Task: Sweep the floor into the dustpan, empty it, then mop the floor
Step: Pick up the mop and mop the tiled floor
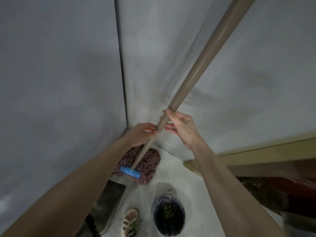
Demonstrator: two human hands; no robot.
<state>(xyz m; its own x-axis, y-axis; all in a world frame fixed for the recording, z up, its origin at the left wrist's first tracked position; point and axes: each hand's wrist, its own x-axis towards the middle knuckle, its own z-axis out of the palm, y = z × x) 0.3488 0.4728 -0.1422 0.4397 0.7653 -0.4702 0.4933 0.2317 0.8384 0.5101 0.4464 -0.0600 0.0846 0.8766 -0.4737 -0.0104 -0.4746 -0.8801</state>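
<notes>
A mop with a long tan handle (pixel 201 65) stands tilted in the corner of two grey walls. Its pink-purple string head (pixel 147 161) with a blue clamp (pixel 130 171) rests on the white floor. My left hand (pixel 142 134) pinches the handle from the left, fingers curled around it. My right hand (pixel 181 125) holds the handle just above, thumb on top and fingers underneath. A grey metal dustpan (pixel 109 200) leans against the left wall, below the mop head.
A round dark bin lined with a plastic bag (pixel 168 218) sits on the floor near my sandalled foot (pixel 130 221). A wooden frame (pixel 266 151) and dark red furniture (pixel 282 194) lie to the right. The walls (pixel 59 82) close in left and ahead.
</notes>
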